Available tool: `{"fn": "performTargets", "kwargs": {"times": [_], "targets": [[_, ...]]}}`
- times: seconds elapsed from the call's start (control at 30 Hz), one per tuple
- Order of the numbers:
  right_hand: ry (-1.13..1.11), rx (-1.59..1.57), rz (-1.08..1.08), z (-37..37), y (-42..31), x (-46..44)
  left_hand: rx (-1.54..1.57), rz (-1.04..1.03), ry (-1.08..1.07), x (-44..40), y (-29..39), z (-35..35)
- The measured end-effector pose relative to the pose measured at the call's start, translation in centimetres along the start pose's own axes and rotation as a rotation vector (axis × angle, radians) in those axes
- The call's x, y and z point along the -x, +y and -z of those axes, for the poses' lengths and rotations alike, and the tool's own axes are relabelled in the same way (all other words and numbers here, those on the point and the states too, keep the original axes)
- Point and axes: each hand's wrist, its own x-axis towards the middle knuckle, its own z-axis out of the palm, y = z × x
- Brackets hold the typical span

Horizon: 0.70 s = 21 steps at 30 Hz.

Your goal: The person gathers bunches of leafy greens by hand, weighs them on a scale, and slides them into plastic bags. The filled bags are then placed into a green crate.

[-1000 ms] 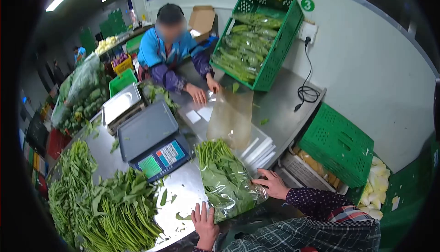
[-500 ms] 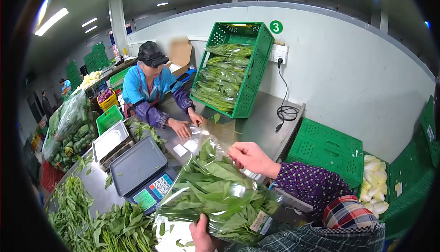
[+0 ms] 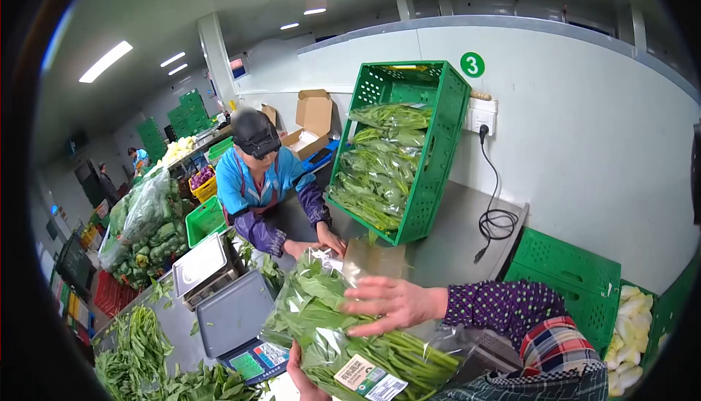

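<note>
A clear plastic bag of leafy greens with a printed label is raised in front of me, stems toward the lower right. My right hand lies across its top with the fingers spread. Under the bag's lower left side is my left hand, holding it, its fingers partly hidden by the bag. Just beneath the bag, to the left, sits a digital scale. Loose greens lie on the metal table at the lower left.
Across the table a person in a blue top has both hands near the bag's far end. A green crate of bagged greens stands tilted behind. A black cable hangs at the wall. Green crates are at the right.
The bag has been lifted off the table and turned, its stems now toward the lower right. My right hand has moved from its edge onto its top. The view has tilted up.
</note>
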Motion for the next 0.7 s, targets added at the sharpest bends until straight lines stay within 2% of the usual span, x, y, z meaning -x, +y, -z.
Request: {"fn": "performTargets", "kwargs": {"times": [0.07,0.1,0.13,0.2,0.27,0.33,0.4,0.5,0.6,0.63,0.67,0.7], "targets": [[-0.187,-0.193,0.188,1.1,3.2,-1.0,0.063,-0.010,-0.047,-2.2,-0.9,-1.1],[-0.228,-0.177,0.214,2.0,5.1,-1.9,0.125,-0.008,-0.091,-4.0,-1.7,-0.8],[-0.319,-0.123,0.222,3.3,7.5,-3.3,0.219,0.208,-0.625,-10.6,-3.1,8.1],[-0.451,0.023,0.173,6.0,13.3,-6.0,-0.089,0.081,-0.189,-7.1,-2.6,1.1],[-0.426,0.155,-0.050,8.6,20.6,-8.3,-0.246,0.054,-0.178,-7.4,-3.1,2.6],[-0.436,0.544,-0.264,11.5,26.6,-10.6,-0.282,0.065,-0.055,-8.1,-4.2,5.5],[-0.274,0.797,-0.357,12.4,31.9,-11.6,-0.297,0.054,0.054,-8.8,-6.1,9.6],[-0.235,1.125,-0.406,11.2,40.3,-10.1,-0.338,0.046,0.192,-7.9,-9.4,13.0],[-0.184,1.178,-0.459,7.6,47.8,-3.3,-0.353,0.062,0.280,-6.6,-11.7,14.0],[-0.131,1.134,-0.521,5.7,47.8,-1.1,-0.360,0.069,0.299,-6.4,-12.3,14.2],[-0.310,1.075,-0.639,4.1,48.6,1.6,-0.353,0.071,0.307,-6.3,-13.0,14.3],[-0.388,1.030,-0.670,2.4,49.2,4.6,-0.359,0.094,0.328,-6.3,-13.6,14.4]]}}
